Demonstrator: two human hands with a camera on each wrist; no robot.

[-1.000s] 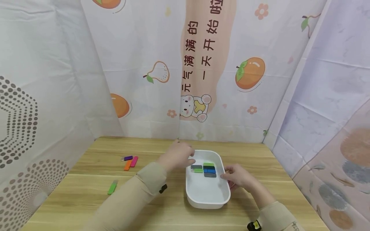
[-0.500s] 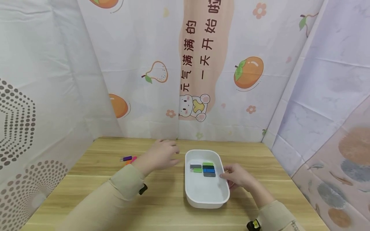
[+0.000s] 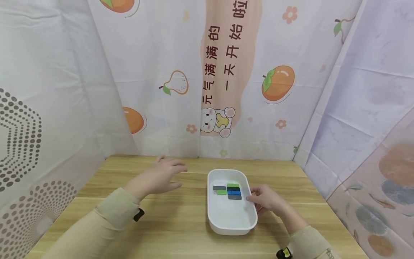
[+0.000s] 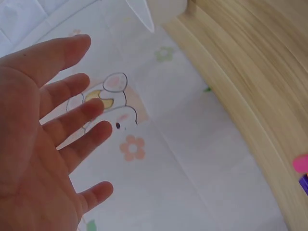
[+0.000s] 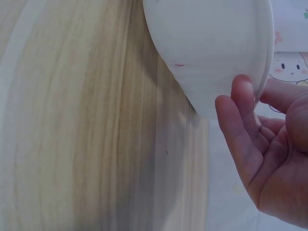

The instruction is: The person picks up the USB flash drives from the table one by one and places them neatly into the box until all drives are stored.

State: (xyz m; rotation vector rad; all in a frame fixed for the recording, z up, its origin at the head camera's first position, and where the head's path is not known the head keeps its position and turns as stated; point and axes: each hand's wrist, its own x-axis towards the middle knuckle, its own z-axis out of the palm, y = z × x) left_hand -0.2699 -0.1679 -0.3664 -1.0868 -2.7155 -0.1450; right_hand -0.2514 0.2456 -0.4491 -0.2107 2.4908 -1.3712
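Observation:
A white plastic box [image 3: 231,216] stands on the table with several small USB sticks in its far half. Among them are a grey one [image 3: 219,187], a light green one [image 3: 233,185] and a blue one [image 3: 234,192]. My right hand [image 3: 265,199] pinches the box's right wall, thumb over the rim and fingers outside, as the right wrist view also shows. To the left of the box, apart from it, my left hand [image 3: 156,178] hovers with spread fingers and holds nothing. A pink stick [image 4: 301,164] and a purple stick [image 4: 304,183] edge into the left wrist view.
The wooden table [image 3: 181,219] ends at a printed curtain [image 3: 161,140] at the back. More curtains hang at the left and right sides. My left forearm [image 3: 87,230] blocks sight of part of the table's left side.
My left hand has moved left, from the box's left rim across the table; its arm now hides the loose sticks there. The right hand keeps its hold on the box.

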